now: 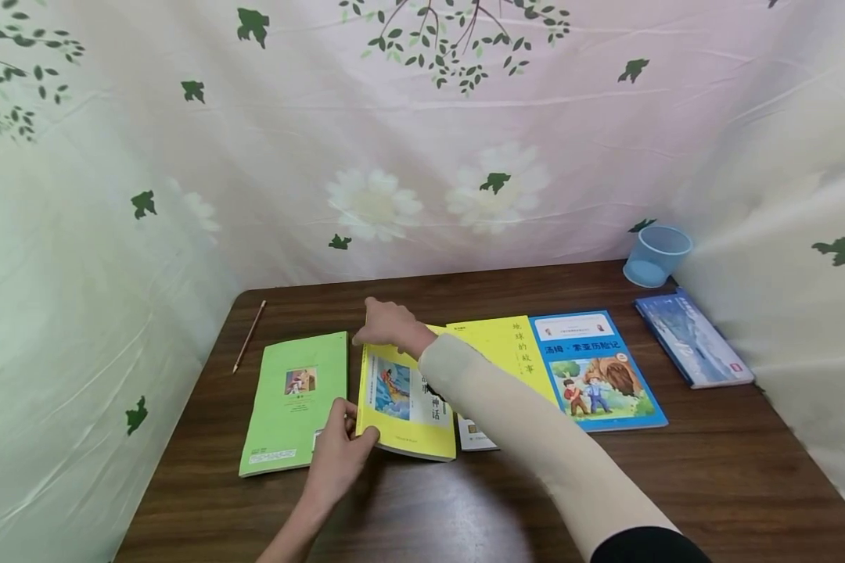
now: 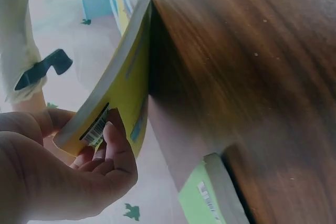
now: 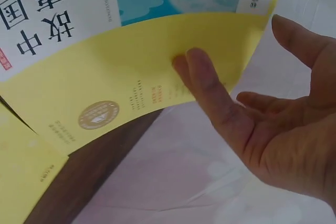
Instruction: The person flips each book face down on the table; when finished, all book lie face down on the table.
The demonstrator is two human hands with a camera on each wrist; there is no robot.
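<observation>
Head view had me mid-lift on the yellow book (image 1: pixel 406 399): my left hand (image 1: pixel 339 456) pinched its near corner, thumb and fingers curled round the barcode edge, while my right hand (image 1: pixel 390 324) lay spread, fingertips on the far edge. I'd say the next move needed a firmer right grip. Glossy, bendy softcover on a dark woodgrain surface (image 1: pixel 711 477), green book (image 1: pixel 294 399) just left.

Yellow storybook (image 1: pixel 404 399) with illustrated cover panel and black Chinese title, lying face up on the table, left edge lifted, barcode underneath
</observation>
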